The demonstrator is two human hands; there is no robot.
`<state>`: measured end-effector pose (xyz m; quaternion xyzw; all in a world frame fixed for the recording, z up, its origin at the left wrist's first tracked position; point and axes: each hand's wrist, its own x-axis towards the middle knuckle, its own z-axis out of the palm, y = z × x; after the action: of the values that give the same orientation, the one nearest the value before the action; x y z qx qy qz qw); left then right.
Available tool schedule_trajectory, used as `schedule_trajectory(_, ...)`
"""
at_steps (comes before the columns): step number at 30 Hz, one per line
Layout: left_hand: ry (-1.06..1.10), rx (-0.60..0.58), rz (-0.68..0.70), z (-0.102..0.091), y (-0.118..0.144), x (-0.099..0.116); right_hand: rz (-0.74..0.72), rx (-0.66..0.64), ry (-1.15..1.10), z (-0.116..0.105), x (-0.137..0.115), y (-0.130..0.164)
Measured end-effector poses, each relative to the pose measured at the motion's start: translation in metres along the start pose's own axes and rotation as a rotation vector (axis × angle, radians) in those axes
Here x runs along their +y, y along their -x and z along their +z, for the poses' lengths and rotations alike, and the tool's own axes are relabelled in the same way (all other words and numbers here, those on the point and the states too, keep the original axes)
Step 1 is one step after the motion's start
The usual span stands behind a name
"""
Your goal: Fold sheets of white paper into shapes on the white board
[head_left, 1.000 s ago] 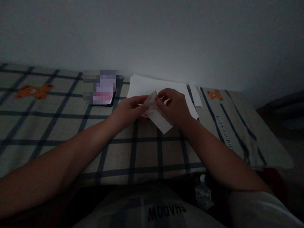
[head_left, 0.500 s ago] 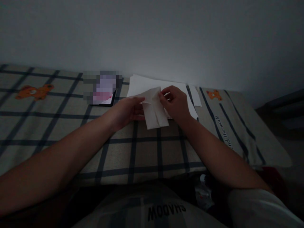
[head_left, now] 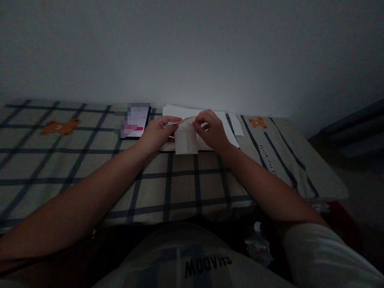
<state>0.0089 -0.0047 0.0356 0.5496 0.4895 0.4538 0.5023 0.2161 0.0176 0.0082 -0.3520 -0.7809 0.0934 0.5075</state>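
**Both hands pinching a folded paper over the bed**

Left hand [head_left: 156, 134] and right hand [head_left: 213, 132] are meeting at a folded paper [head_left: 186, 138], held just above the plaid cover [head_left: 180, 180] of the bed, near the wall [head_left: 192, 52]

- Left grip: narrow, thumb and fingers pinching the paper's upper left edge
- Right grip: narrow, fingertips closing on the upper right edge, close to the top fold
- Paper: lower flap is hanging down toward the cover, upper part is bridging between the two hands. It is sitting in front of a stack of white sheets [head_left: 223, 124] lying flat on the bed; whether it is touching the stack I cannot tell, light is too dim

Handling, as a judgement: light, thin, soft. It is going to flop wherever it is unsupported, and it will crease or tear under a hard pull. Creased edges look like the stiffest places, so taking hold there with fingertip pinches on both sides seems best; flat middle would buckle. Not slippery, but a loose pinch could let the layers slide apart

Around it: a phone [head_left: 135, 120] is lying screen up left of the sheets, well clear of both hands. Orange bear prints [head_left: 60, 127] are showing on the cover, far left and far right
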Motion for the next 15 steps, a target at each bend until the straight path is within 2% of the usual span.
schedule_trajectory(2,-0.073,0.023,0.042,0.003,-0.007,0.002,-0.015,0.047,0.018,-0.001,-0.002,-0.003)
schedule_trajectory(7,-0.178,0.206,0.18,0.015,-0.021,-0.005,0.072,0.173,-0.011,0.003,-0.004,-0.001)
schedule_trajectory(10,-0.057,0.264,0.26,0.021,-0.025,-0.016,0.17,0.148,-0.053,0.007,0.001,0.003)
schedule_trajectory(15,0.183,0.284,0.227,0.027,-0.021,-0.026,0.311,0.103,-0.167,0.01,0.003,0.007)
